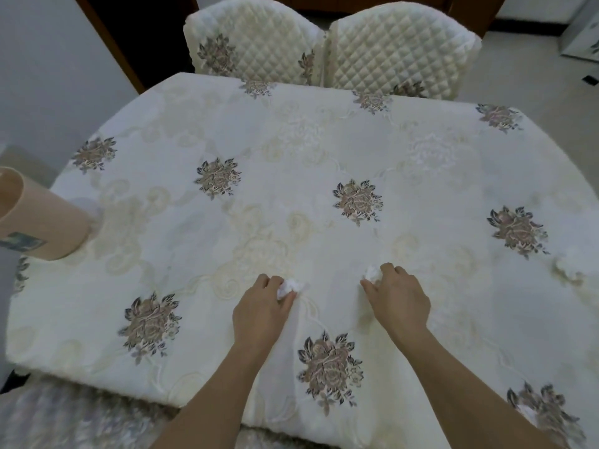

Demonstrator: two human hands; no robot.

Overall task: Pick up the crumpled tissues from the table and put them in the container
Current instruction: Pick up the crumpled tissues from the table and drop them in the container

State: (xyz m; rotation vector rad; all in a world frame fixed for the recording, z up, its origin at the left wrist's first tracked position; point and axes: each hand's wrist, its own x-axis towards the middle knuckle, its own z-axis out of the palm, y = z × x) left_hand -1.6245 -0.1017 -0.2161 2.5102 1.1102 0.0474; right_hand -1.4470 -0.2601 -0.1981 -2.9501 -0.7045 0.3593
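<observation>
Table [291,150]: fills most of the view. It is covered in a cream cloth with brown-grey flower sprigs. Far edge at 12 o'clock, near edge at 7 o'clock, and the corners at 10 and 2 o'clock look rounded. The cloth between the hands and the far edge is bare.

Two quilted chairs side by side at 12 o'clock, left chair [252,40] and right chair [402,50], both pushed up to the far edge. Pale floor shows at 2 o'clock.

Container [42,222]: beige, at 9 o'clock, standing on the cloth by the table's left edge. A blue-grey mark is on its side. The mouth is cut off by the frame, so the contents cannot be seen.

Left hand [261,311], 6 o'clock: thumb and fingers curled round the left tissue [290,286], a small white crumpled wad down at the cloth.

Right hand [400,298], 5 o'clock: fingertips hooked over the right tissue [372,273], also a white crumpled wad. Cannot tell whether either wad is lifted off the cloth.

The two hands are near each other but apart.

Third tissue [567,267]: at 3 o'clock, loose near the right edge. It is blurred and hard to pick out against the cloth.
</observation>
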